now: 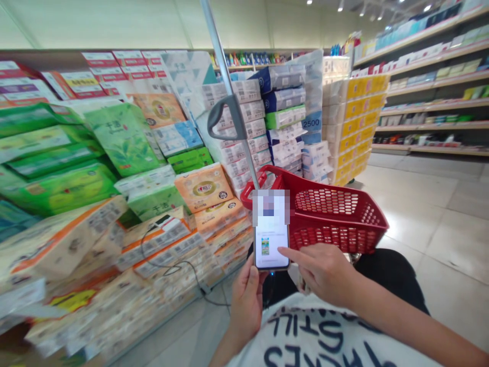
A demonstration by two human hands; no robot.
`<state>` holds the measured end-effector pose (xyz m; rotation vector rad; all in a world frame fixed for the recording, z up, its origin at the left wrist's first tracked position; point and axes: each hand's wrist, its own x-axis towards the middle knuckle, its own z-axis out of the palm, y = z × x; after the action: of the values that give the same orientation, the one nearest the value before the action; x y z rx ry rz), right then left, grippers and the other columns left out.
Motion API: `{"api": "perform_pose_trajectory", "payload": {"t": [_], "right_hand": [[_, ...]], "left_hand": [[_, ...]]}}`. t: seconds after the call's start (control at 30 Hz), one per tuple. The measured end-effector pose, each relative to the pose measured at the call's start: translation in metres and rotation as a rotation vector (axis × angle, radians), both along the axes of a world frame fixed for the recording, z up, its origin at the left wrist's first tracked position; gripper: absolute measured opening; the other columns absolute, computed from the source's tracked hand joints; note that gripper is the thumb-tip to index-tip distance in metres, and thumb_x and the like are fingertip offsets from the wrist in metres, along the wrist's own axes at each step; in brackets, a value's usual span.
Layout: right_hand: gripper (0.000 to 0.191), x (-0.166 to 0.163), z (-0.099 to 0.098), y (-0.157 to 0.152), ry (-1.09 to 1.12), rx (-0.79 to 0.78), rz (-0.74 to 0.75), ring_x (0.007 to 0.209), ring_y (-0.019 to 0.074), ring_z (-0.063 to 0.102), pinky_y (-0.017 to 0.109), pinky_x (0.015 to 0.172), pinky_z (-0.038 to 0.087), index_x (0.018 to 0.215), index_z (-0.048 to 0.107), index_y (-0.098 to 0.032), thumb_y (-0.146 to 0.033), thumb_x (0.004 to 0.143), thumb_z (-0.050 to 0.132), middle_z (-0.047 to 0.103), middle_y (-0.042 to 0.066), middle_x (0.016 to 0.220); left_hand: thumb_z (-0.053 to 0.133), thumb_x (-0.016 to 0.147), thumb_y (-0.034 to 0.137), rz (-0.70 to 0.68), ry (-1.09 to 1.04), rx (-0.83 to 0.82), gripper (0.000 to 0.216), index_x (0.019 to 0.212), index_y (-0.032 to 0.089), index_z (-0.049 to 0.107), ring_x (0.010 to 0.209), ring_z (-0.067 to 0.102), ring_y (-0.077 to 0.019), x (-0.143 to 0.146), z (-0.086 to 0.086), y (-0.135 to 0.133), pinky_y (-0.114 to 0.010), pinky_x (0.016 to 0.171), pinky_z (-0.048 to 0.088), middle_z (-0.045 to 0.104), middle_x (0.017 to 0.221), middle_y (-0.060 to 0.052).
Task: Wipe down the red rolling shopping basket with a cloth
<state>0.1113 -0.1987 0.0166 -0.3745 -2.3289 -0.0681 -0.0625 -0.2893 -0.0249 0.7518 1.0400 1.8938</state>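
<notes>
**Phone work at the tissue display: screen touch in hand**

Status: you stand in a shop aisle with a phone (271, 239) raised upright at lower centre of the frame, in front of your chest. Your left hand (246, 300) carries it from below, fingers closed around its lower edge and left side. Your right hand (324, 272) holds nothing; its index finger is stretched out with the tip on or just at the right edge of the screen, and the other fingers are curled in. The lit screen shows a white page with a small green picture. Its upper part is blurred and cannot be read.

Surroundings: a red basket (344, 214) stands just behind the phone, right of centre, and nothing can be seen in it. Its grey handle (229, 97) rises toward the top of the frame. Tissue packs (153, 193) are stacked across the left half. A dark cable (183, 265) trails over the lower packs toward the floor (439, 214); where it ends cannot be told. Stocked shelves (428, 76) fill the upper right.

Assessment: the step in hand is judged to be a tap or scroll on the page. A further touch calls for a steady left grip, a light fingertip, and care to keep the phone clear of the basket rim.
</notes>
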Motion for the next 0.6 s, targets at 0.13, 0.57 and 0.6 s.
{"api": "perform_pose_trajectory", "payload": {"t": [0.13,0.57,0.6], "right_hand": [[0.039,-0.0008,-0.0018,0.0002,-0.005,-0.008,-0.004,0.059,0.0117,0.055,0.024,0.056,0.039,0.123,0.061,-0.018,-0.012,0.089,0.043,0.064,0.002,0.069],[0.038,-0.0015,-0.0051,0.0003,0.019,-0.008,-0.005,0.060,0.0135,0.056,0.027,0.057,0.039,0.124,0.059,-0.016,-0.013,0.092,0.040,0.064,0.001,0.070],[0.038,-0.0019,-0.0051,-0.0001,0.015,-0.011,-0.011,0.060,0.0134,0.056,0.027,0.057,0.039,0.124,0.059,-0.016,-0.013,0.092,0.040,0.064,0.002,0.070]], "left_hand": [[0.066,0.082,0.041,0.005,-0.005,-0.002,0.047,0.125,0.022,0.061,0.112,0.061,-0.0243,-0.0009,-0.0010,-0.0006,-0.035,0.097,0.049,0.064,0.124,-0.010],[0.067,0.082,0.040,0.021,0.000,-0.003,0.047,0.124,0.020,0.062,0.106,0.064,-0.0221,-0.0029,-0.0042,-0.0015,-0.031,0.092,0.051,0.067,0.118,-0.010],[0.067,0.082,0.040,0.017,-0.004,-0.001,0.047,0.124,0.020,0.062,0.105,0.064,-0.0219,-0.0029,-0.0044,-0.0017,-0.032,0.093,0.051,0.067,0.117,-0.010]]}}
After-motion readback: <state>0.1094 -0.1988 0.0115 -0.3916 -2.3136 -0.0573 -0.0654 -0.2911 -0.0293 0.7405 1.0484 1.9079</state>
